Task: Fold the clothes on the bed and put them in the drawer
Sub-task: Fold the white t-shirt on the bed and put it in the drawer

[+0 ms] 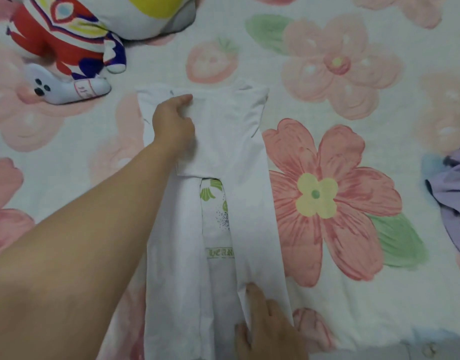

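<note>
Fingers (252,289) pressing folded white shirt (249,203), lettering (220,253) unreadable

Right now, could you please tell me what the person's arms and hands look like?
The left hand and the right hand are both bare: no gloves or rings show. The left forearm is uncovered, with no sleeve, watch or band in view. On the right side only the hand shows.

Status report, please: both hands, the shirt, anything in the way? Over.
Left hand on white shirt, far end, grip unclear. Right hand flat on near end. Both sides folded in. Plush toy beside it, apart.
</note>
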